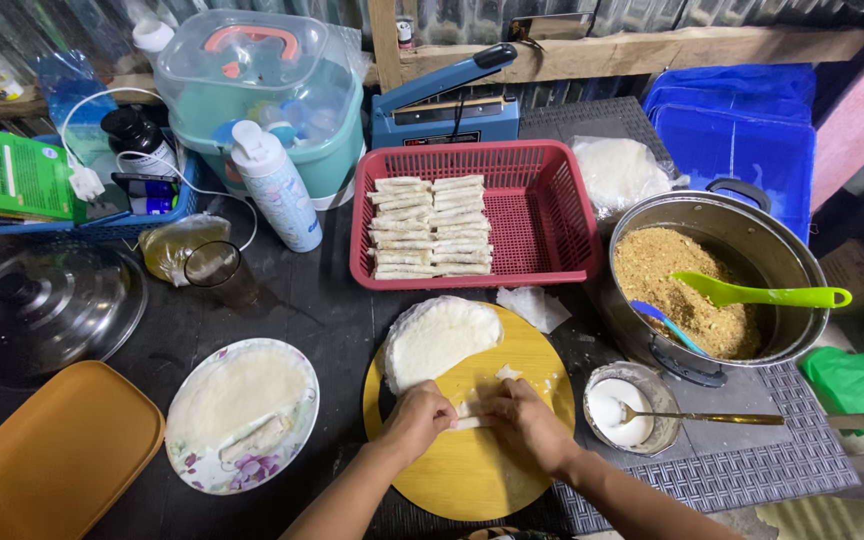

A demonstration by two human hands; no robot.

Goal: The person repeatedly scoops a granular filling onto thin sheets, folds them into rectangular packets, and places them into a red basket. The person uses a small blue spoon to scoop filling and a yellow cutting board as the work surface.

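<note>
Both my hands are down on the round yellow board [472, 460], and between them lies a thin white roll [472, 418] of wrapper that I am forming. My left hand [420, 415] has its grip closed on the left end of the roll, fingers curled over it; my right hand [524, 420] pinches and presses the right end the same way. To do this well, I judge that I should keep even pressure from both ends so the filling stays packed in the middle, tuck the wrapper snugly under my fingertips, and roll with a steady push so the skin does not tear. The stack of round wrappers [439, 338] sits at the top left of the board, close by. Just right of the board the small bowl of white paste [624, 408] with its spoon [702, 417] is near my right hand, which looks handy for sealing the edge. The big pot of brown crumbly filling [677, 275] stands beyond it on the surface, and finished rolls [430, 228] lie in neat rows in the red basket [542, 215]; matching their thickness seems the mark to aim for.
</note>
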